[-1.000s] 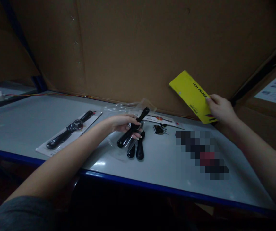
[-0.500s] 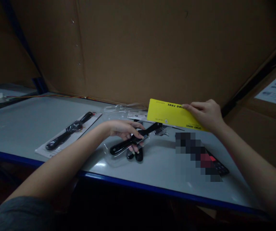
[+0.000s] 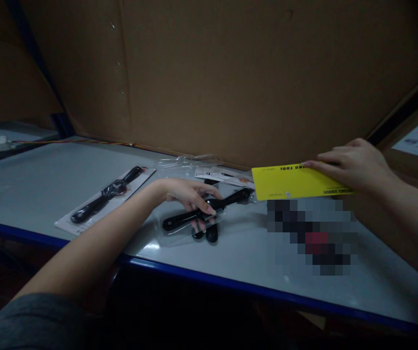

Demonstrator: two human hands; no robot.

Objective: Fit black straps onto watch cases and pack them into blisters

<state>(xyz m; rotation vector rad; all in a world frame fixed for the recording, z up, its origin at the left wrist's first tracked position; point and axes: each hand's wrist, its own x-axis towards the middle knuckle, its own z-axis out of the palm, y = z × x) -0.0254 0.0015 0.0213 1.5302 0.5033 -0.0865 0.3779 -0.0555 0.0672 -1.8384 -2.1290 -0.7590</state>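
Observation:
My left hand is closed round a long black-handled tool that lies in a clear plastic blister shell. In my right hand, a flat yellow card with black lettering is pinched between thumb and fingers. The card is held above the table, to the right of the tool and apart from it. Beneath my left hand are black rounded ends of other pieces, mostly hidden. Just behind lies a white printed card, partly covered.
On the left of the grey table lies another black tool packed on a white card. Clear plastic packaging lies at the back. A blurred-out dark and red object is at right. Cardboard walls the rear; thin cables run there.
My right hand has moved to the right with the yellow card, away from the black tool. My left hand keeps its hold on the tool and has barely shifted.

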